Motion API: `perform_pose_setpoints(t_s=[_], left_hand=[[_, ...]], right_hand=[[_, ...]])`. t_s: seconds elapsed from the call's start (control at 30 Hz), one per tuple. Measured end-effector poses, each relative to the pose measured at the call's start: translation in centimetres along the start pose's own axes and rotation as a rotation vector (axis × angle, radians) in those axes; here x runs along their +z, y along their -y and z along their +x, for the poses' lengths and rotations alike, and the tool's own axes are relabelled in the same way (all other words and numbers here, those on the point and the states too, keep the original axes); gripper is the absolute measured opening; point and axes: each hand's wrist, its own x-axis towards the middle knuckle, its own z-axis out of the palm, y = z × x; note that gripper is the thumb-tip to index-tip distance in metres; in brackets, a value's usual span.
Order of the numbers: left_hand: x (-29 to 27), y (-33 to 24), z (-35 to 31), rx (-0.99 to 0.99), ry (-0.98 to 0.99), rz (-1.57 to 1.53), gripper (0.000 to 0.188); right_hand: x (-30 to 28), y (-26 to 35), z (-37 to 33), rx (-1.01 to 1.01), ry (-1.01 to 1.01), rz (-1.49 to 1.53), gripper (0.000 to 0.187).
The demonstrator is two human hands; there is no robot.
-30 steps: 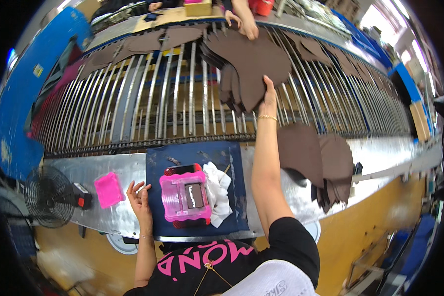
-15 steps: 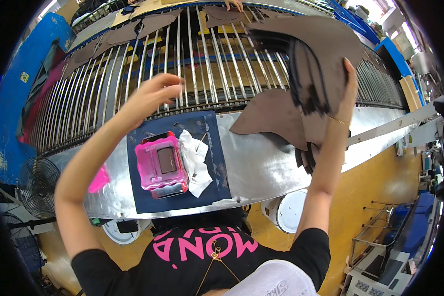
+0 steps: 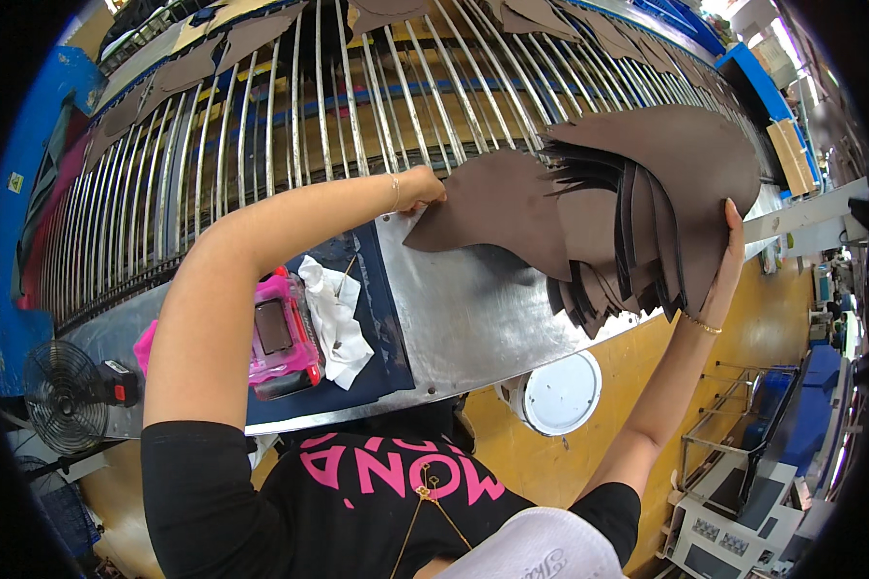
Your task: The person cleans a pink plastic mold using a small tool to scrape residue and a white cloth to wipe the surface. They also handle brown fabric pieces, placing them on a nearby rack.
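Note:
A fanned stack of dark brown, leather-like cut pieces [image 3: 690,154] with curved outlines lies at the right, over the metal table and the edge of the bar conveyor. My right hand [image 3: 729,241] grips the stack's right side; its thumb shows on top, while the other fingers are hidden beneath. To the left, another brown cut piece [image 3: 497,203] extends from under the stack. My left hand [image 3: 423,188] is closed at this piece's left edge, its fingertips partly hidden from view.
A bar conveyor [image 3: 333,116] crosses behind the table [image 3: 454,318], with brown pieces on its far side. A pink box [image 3: 294,343] and crumpled white tissue [image 3: 333,318] rest on a dark blue mat [image 3: 386,328]. A fan [image 3: 65,396] stands left; a white bucket [image 3: 562,394] is below.
My left hand has moved right, from above the pink box to the brown piece's edge. My right hand has lowered the stack. The view has shifted, and another person's hand has left it.

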Motion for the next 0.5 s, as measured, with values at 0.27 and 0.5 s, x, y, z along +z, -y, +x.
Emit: perform_pose_setpoints(t_s=[0.27,0.5], left_hand=[[-6.0,-3.9,-5.3,0.337,-0.078,-0.099,0.034],[-19.7,-3.6,-15.0,0.536,-0.314,-0.084,0.03]], right_hand=[[-0.1,-1.5,2.9,-0.025,-0.023,0.004,0.036],[-1.6,-3.1,3.7,0.329,0.037,-0.161,0.048]])
